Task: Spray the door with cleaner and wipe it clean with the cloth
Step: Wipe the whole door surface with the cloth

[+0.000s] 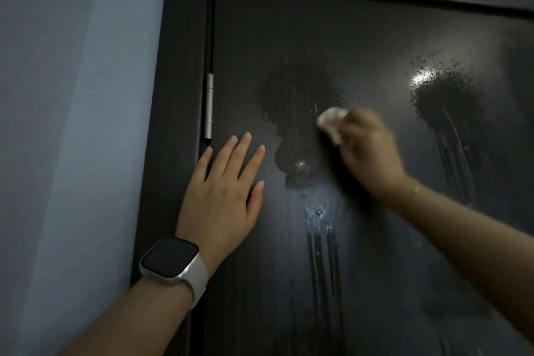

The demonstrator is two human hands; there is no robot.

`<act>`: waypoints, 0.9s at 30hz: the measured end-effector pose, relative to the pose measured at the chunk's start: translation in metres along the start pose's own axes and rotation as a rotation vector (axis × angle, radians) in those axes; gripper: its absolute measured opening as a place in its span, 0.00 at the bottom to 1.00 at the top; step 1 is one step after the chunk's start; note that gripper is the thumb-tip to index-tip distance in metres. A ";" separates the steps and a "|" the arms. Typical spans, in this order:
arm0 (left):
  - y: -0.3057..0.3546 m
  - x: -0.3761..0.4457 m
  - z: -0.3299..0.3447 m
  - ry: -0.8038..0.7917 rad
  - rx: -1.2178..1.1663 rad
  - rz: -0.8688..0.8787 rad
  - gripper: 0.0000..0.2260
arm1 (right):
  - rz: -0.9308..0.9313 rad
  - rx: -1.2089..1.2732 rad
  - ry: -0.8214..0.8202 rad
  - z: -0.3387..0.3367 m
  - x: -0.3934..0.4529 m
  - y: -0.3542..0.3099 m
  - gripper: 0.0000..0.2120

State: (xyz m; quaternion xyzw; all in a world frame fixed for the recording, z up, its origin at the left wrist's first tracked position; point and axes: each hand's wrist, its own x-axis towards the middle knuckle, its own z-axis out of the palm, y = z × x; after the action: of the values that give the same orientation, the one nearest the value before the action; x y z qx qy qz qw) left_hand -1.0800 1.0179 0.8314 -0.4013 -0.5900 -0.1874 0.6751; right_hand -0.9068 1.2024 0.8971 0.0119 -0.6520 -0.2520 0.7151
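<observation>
The fingers (245,153) of the left hand (222,196) lie straight and slightly spread, flat against the dark door (361,37) at the centre left of the frame, with the thumb out to the right and the little finger close to the door's hinged edge. The right hand (372,150), right of centre and blurred, has its fingers curled round a pale cloth (332,124), which is bunched and pressed against the door panel; only a crumpled lump of it shows past the knuckles, on the hand's upper left. The cloth sits at the right edge of a wet, speckled spray patch (297,101) in the middle of the frame, whose lower end gathers into a glossy drip and runs down in thin streaks (323,254) toward the bottom. A second spray patch (445,92), with a bright glint of light at its top, lies in the upper right, and its own streaks trail downward behind the right forearm. The door fills most of the frame and is set in a dark frame (185,37), with a silver hinge (209,105) just above the left hand's fingertips. A white smartwatch (170,261) with a dark screen is strapped to the left wrist at the lower left. A pale blue-grey wall (72,124) takes up the left side of the picture.
</observation>
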 end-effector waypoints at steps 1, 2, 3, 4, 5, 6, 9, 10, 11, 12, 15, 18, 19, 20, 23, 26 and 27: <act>0.000 0.001 -0.001 0.000 -0.006 -0.002 0.24 | 0.096 -0.064 0.016 0.000 0.015 0.015 0.08; 0.000 0.002 -0.001 -0.001 -0.009 -0.004 0.24 | 0.169 -0.102 0.021 0.001 0.029 0.023 0.07; 0.000 0.002 -0.002 -0.007 -0.010 -0.003 0.24 | 0.218 -0.116 0.018 0.005 0.039 0.022 0.07; 0.000 0.001 -0.002 -0.016 -0.014 0.000 0.24 | 0.242 -0.113 0.020 0.012 0.044 0.014 0.07; 0.000 0.001 -0.002 -0.021 -0.018 0.001 0.24 | 0.227 -0.096 0.019 0.018 0.044 -0.001 0.08; 0.000 0.000 -0.002 -0.020 -0.018 0.000 0.24 | 0.169 -0.074 0.009 0.024 0.039 -0.016 0.08; 0.001 -0.001 -0.003 -0.016 -0.006 -0.002 0.24 | -0.109 -0.017 -0.089 0.025 0.016 -0.042 0.11; 0.001 0.000 -0.003 -0.014 -0.007 -0.002 0.24 | -0.163 -0.009 -0.110 0.020 0.017 -0.037 0.12; 0.001 0.000 -0.003 -0.011 -0.011 -0.002 0.24 | -0.169 -0.022 -0.100 0.016 0.021 -0.025 0.13; 0.000 0.000 -0.002 -0.005 -0.017 -0.001 0.24 | -0.128 -0.050 -0.058 0.014 0.026 -0.012 0.14; 0.001 -0.001 0.000 0.011 -0.021 0.000 0.24 | 0.110 -0.112 0.020 0.015 0.046 0.015 0.10; 0.000 0.000 0.000 0.012 -0.012 0.004 0.24 | 0.185 -0.056 0.016 0.029 0.060 -0.012 0.08; 0.000 0.000 0.000 0.012 -0.011 0.004 0.25 | 0.138 -0.020 0.013 0.033 0.058 -0.027 0.07; 0.000 -0.001 0.000 0.012 -0.005 0.005 0.24 | 0.056 0.011 0.007 0.038 0.052 -0.042 0.07; -0.001 0.001 -0.003 0.050 0.006 -0.018 0.24 | -0.176 0.113 -0.055 0.040 0.033 -0.059 0.11; -0.006 0.003 -0.008 0.090 -0.050 -0.129 0.25 | -0.223 0.143 -0.076 0.029 0.040 -0.031 0.12; -0.008 0.004 -0.009 0.089 -0.072 -0.156 0.25 | -0.193 0.147 -0.061 0.025 0.045 -0.020 0.12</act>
State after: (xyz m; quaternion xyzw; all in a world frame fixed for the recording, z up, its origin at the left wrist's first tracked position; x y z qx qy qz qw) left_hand -1.0791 1.0069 0.8376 -0.3694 -0.5817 -0.2780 0.6692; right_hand -0.9362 1.1762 0.9361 0.1192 -0.6860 -0.2716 0.6644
